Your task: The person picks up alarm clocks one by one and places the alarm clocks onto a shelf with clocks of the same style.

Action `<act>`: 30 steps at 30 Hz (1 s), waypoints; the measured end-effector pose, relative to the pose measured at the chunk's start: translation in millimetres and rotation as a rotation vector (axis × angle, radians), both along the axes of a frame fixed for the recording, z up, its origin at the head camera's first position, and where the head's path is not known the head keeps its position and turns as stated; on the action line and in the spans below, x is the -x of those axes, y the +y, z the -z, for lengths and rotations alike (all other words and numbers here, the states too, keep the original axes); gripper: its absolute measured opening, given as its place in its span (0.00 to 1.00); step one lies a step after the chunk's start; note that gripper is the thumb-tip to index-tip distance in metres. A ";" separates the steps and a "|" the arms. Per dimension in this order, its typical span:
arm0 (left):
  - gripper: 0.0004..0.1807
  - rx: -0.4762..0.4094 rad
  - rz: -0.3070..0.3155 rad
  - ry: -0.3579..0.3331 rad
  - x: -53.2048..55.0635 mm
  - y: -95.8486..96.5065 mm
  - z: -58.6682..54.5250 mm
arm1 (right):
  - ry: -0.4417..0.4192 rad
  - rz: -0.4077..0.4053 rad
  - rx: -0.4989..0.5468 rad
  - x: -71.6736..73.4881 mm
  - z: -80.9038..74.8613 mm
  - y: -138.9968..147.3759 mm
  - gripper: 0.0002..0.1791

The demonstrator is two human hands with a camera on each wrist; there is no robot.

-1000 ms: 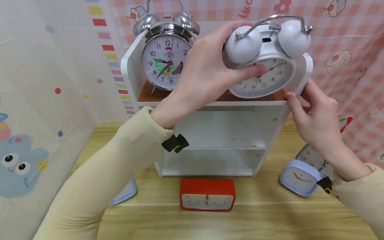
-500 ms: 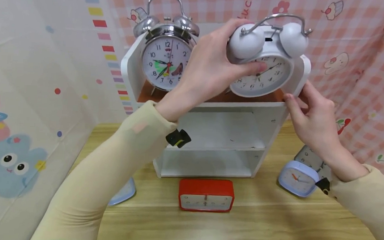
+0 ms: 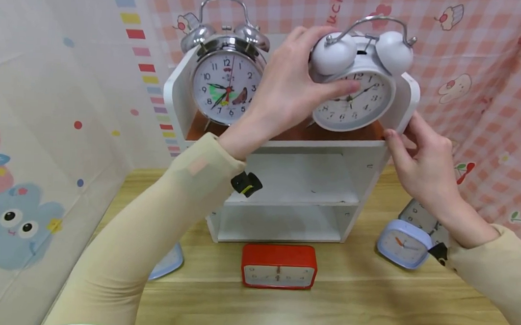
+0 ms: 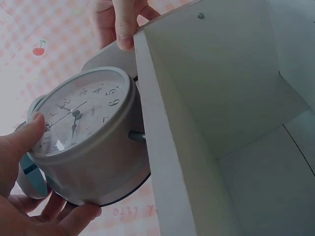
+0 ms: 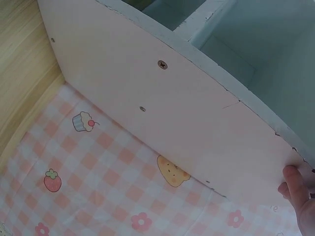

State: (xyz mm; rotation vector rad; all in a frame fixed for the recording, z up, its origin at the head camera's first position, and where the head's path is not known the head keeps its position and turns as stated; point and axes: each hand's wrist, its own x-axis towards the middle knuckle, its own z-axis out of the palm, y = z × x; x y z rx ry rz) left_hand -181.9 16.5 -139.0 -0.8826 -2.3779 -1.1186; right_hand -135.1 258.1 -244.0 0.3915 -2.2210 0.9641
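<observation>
My left hand (image 3: 286, 85) grips a white twin-bell alarm clock (image 3: 371, 109) from its left side, thumb across the dial. The clock leans back over the right part of the brown-topped upper level of a white shelf (image 3: 295, 176). In the left wrist view a short leg of the clock (image 4: 93, 167) meets the shelf's front edge, with fingers (image 4: 81, 216) under its bell side. My right hand (image 3: 428, 164) holds the shelf's right side panel, thumb at the front edge, other fingers behind. A silver twin-bell alarm clock (image 3: 224, 99) stands at left on the same level, partly covered by my left hand.
On the wooden table (image 3: 336, 314), a red rectangular clock (image 3: 279, 257) stands before the shelf. A light-blue clock (image 3: 404, 243) and a grey one (image 3: 417, 215) are at right. Another blue item (image 3: 168, 263) shows past my left sleeve. Patterned cloth hangs behind and on both sides.
The white clock has come slightly left and tipped more upright, so more of its dial shows. My right hand keeps its hold on the side panel.
</observation>
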 end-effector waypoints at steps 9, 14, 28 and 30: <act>0.42 0.047 0.001 0.038 3.2 -0.7 -1.2 | 0.011 -0.018 0.003 -0.3 -0.6 -1.5 0.22; 0.41 0.065 0.007 0.024 5.4 0.8 -3.0 | 0.018 -0.018 -0.006 -0.8 -0.5 -1.8 0.23; 0.40 0.104 0.005 -0.051 14.4 6.3 -8.8 | 0.005 -0.014 0.000 -0.4 1.1 -1.9 0.25; 0.41 0.110 0.004 -0.059 15.2 6.7 -10.0 | 0.008 -0.013 -0.001 -0.3 1.1 -1.9 0.25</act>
